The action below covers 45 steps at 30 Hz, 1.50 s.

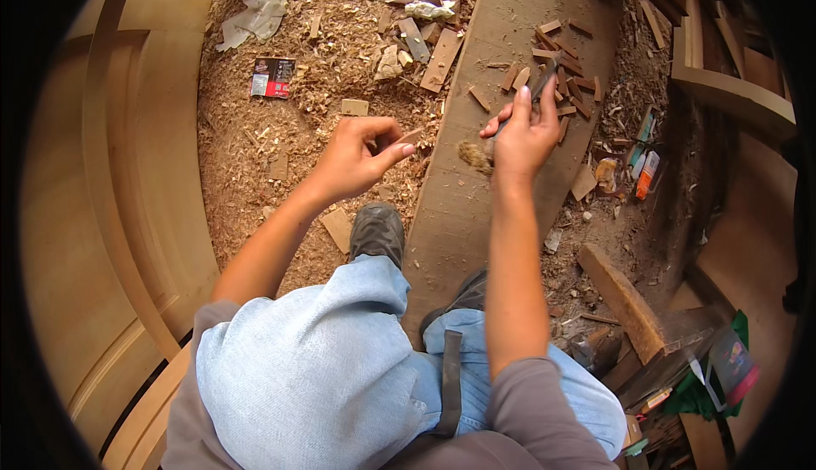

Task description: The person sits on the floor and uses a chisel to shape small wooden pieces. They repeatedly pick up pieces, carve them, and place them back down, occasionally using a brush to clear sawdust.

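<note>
My left hand [361,160] is closed, thumb and forefinger pinching a small thin wood piece [410,136] above the shavings, left of a long wooden plank [450,215]. Over that plank, my right hand [523,138] is wrapped round a dark, slim, knife-like tool [550,71]; its far end points forward and its lower part is hidden by the fingers. Just beyond the right hand lie several small wood pieces [581,96], scattered on the plank. A brown, rough clump [474,157] sits on the plank beside the right wrist.
Wood shavings [246,147] cover the ground at left, with offcuts [442,60], a black-and-red packet [272,77] and crumpled plastic [255,18]. Large wooden panels [149,181] stand at left. At right are an orange-and-white tube [648,174], a thick wood block [622,300] and wooden frames [735,96].
</note>
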Tool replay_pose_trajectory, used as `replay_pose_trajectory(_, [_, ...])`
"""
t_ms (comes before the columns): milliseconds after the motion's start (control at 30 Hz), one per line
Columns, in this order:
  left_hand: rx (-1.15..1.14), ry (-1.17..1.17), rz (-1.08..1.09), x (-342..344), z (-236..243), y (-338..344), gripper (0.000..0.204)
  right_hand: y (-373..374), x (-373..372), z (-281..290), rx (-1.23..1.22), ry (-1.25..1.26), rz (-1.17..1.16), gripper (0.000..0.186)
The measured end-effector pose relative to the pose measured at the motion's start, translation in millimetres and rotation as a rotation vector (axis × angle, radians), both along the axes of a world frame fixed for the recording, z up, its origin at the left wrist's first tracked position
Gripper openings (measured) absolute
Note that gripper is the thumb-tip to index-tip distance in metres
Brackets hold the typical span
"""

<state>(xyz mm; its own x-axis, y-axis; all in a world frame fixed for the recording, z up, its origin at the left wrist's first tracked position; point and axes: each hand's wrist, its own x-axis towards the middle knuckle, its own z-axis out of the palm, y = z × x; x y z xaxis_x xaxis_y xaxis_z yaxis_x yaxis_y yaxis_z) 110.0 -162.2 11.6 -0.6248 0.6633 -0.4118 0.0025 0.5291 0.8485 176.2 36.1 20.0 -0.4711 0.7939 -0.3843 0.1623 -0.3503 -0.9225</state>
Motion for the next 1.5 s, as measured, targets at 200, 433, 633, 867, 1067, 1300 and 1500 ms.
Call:
replay_pose_trajectory(200, [0.164,-0.187,0.279,-12,-15,-12,0.024,0,41,-5,-0.186,-0.081,0.825,0.053])
replay_pose_trajectory(433, [0.287,-0.292,0.359,-22,-15,1,0.021,-30,44,-2,-0.137,-0.048,0.92,0.049])
replay_pose_trajectory(633, [0.297,-0.304,0.329,-24,-15,1,0.021,-28,45,0,-0.116,-0.053,0.917,0.049])
replay_pose_trajectory(867, [0.254,-0.238,0.312,-25,-16,1,0.02,-28,40,3,-0.074,-0.058,0.909,0.049])
replay_pose_trajectory(1067, [0.209,-0.202,0.309,-26,-18,2,0.021,-26,45,1,-0.004,-0.097,0.93,0.047])
replay_pose_trajectory(1300, [-0.111,0.034,-0.032,1,-9,-2,0.026,-10,12,-3,0.038,-0.168,0.352,0.048])
replay_pose_trajectory(1500, [0.065,-0.306,0.344,4,-12,-25,0.024,35,6,5,-0.033,0.014,0.515,0.054])
